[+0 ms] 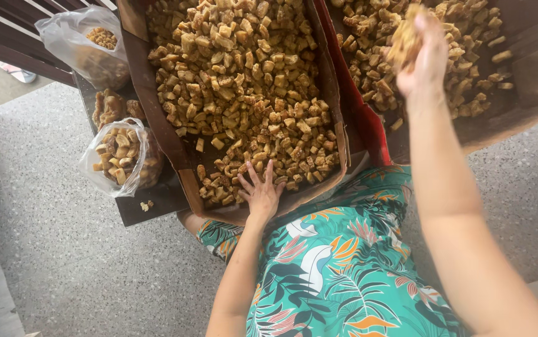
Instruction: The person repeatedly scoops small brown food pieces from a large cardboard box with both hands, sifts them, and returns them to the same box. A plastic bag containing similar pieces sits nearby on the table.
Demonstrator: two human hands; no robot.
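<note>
Nearest the leaf-print dress [337,262], the left hand [261,190] lies flat with fingers spread on the cardboard box [319,93], touching its golden fried chunks [244,81]. Right of that box, the right hand [422,59] is raised, closed on a blurred handful of chunks [405,39] above a second box [531,81], cut off at the frame's edge. Left of the first box, two clear bags [122,156] of chunks sit on a dark desk [156,200], which they partly hide.

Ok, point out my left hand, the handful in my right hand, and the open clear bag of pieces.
left hand [260,195], head view, back of the hand
handful of fried pieces [404,39], head view, middle of the clump
open clear bag [121,157], head view, front of the bag
</note>
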